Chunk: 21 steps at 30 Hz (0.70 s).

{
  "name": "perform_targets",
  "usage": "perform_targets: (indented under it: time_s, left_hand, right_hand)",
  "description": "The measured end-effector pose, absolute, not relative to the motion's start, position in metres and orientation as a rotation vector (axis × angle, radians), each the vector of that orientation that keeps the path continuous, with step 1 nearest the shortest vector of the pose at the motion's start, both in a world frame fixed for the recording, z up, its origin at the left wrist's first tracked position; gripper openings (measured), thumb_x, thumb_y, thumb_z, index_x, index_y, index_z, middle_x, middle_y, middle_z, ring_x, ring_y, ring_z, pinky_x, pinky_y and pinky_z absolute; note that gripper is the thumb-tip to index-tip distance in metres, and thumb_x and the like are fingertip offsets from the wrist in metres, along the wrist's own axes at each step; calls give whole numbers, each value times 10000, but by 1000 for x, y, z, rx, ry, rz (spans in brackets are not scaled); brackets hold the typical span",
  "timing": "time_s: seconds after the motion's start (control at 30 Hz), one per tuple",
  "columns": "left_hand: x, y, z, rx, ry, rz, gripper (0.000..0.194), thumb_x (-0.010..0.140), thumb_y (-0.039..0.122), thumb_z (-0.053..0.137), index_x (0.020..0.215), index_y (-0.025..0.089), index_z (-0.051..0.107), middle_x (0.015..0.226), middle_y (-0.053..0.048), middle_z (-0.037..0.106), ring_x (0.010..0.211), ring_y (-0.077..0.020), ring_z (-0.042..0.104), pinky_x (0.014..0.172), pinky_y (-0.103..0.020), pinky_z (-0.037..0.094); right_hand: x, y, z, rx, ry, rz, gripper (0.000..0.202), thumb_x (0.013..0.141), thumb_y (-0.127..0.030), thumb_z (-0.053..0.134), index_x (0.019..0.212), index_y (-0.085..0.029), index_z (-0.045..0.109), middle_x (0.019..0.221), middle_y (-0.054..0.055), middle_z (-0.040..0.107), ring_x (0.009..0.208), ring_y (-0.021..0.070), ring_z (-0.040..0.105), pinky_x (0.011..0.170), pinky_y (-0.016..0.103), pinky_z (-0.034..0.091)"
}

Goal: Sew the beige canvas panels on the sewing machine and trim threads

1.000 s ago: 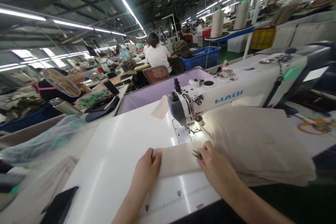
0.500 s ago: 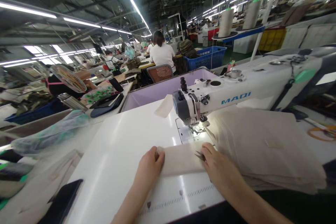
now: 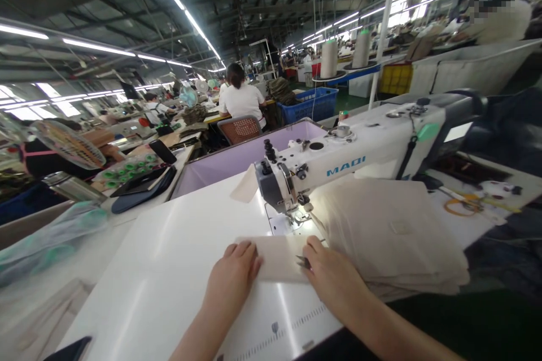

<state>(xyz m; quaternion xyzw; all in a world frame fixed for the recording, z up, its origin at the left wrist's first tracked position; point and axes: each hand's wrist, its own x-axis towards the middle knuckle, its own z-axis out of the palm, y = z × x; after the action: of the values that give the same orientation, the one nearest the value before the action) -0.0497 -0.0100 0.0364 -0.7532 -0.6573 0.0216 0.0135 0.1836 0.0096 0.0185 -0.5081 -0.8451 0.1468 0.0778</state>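
A small beige fabric piece [image 3: 277, 259] lies on the white table in front of the sewing machine's needle area [image 3: 300, 215]. My left hand [image 3: 235, 271] is on its left end, fingers bent and close together, with the fingertips hidden against the cloth. At the right end, my right hand [image 3: 332, 273] is closed around small thread snips [image 3: 303, 262], whose blades point left over the fabric. The fingers of that hand also touch the cloth. Beside it, a stack of larger beige fabric panels [image 3: 389, 231] lies under the machine arm.
The white MAQI sewing machine [image 3: 347, 161] spans the right side. Behind it are a lilac-lined bin [image 3: 220, 163] and a loose beige scrap [image 3: 244, 185]. Orange-handled scissors [image 3: 461, 205] lie far right. A phone [image 3: 70, 350] rests at lower left. A seated person [image 3: 243, 98] works ahead.
The view has swung right, so the scene sits further left. My left hand has moved further onto the fabric from its left edge. My right hand still holds the snips.
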Motion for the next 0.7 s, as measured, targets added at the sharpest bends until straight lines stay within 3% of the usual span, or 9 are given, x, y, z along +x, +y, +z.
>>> perform_targets:
  time_s: [0.13,0.3,0.43,0.7]
  left_hand:
    - [-31,22,31,-2305,-2061,14,454,1007,448,473,1362,173,543,1445,-164,554,1335,-349,495,1044,-514,457]
    - [-18,71,25,-2452,-1985,-131,398,995,447,473,1308,229,585,1452,-136,550,1364,-355,465,1130,-644,289]
    - [-23,97,21,-2582,-1890,-208,320,970,418,517,1161,212,670,1323,-119,641,1296,-318,526,1161,-574,287]
    - [-31,107,17,-2614,-1832,-273,336,952,382,538,1203,209,679,1301,-117,656,1268,-314,541,1144,-523,342]
  right_hand:
    - [179,3,18,-1516,-2493,411,134,951,-200,611,1077,-175,644,1192,89,645,801,215,716,617,303,527]
    - [176,1,16,-1529,-2509,380,250,939,-203,638,1186,-162,627,1206,101,660,836,224,724,645,303,553]
    - [175,3,8,-1486,-2502,311,293,939,-216,643,1227,-167,622,1287,119,642,845,219,725,666,300,568]
    - [170,6,5,-1506,-2483,297,375,918,-236,674,1273,-139,602,1378,169,595,836,232,737,676,319,579]
